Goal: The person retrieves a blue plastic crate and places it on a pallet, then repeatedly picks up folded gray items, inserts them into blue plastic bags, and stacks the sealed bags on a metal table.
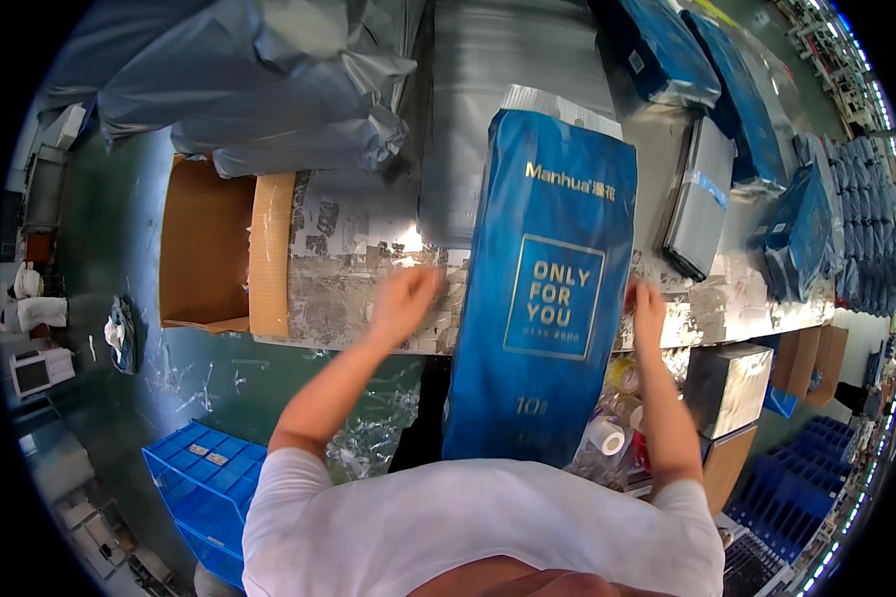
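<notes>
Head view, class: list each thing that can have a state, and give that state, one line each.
Large blue package: sealed, lying on the table edge between both hands.
Left hand: open, blurred, beside the package.
Right hand: at the package's right edge; grip unclear.
Cardboard box: open, seemingly empty.
Blue crate: on the floor.

1. Tall package (548, 289) between the left hand (405, 298) and right hand (649, 308): deep blue, gold lettering and gold square frame, silver top edge.
2. Table (348, 269) beneath the left hand: grey, patched with worn silver tape.
3. Cardboard box (209, 249) left of the left hand: plain brown.
4. Crate (204, 478) below the left forearm: bright blue.
5. Wrapped packs (816, 229) beyond the right hand: blue.
</notes>
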Available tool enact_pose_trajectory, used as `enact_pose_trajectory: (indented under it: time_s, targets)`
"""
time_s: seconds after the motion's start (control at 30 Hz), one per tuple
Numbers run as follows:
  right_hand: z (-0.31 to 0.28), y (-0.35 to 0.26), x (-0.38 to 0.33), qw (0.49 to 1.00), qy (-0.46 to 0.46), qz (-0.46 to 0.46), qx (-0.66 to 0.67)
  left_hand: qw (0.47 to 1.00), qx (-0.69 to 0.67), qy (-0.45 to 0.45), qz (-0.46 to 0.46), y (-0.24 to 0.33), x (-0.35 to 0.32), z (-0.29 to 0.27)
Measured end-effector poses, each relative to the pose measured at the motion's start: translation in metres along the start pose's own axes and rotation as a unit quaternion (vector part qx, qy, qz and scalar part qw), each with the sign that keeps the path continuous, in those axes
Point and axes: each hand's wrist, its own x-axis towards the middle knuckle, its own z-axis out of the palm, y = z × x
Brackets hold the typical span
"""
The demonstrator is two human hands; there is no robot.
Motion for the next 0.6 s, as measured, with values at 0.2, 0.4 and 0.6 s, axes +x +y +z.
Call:
enact_pose_trajectory:
  time_s: [0.2,0.4,0.6]
  targets:
    - [0.035,-0.027,0.166,0.929,-0.078,-0.32,-0.17,0.885,0.342,0.079,0.307,-0.004,0.154,0.006]
    - [0.05,-0.03,0.184,0.83,-0.129,-0.244,-0.484,0.785,0.545,0.03,0.293,-0.008,0.191,0.017]
    - [0.064,-0.037,0.219,0.863,-0.002,-0.246,-0.442,0.868,0.458,0.075,0.176,0.038,0.212,0.021]
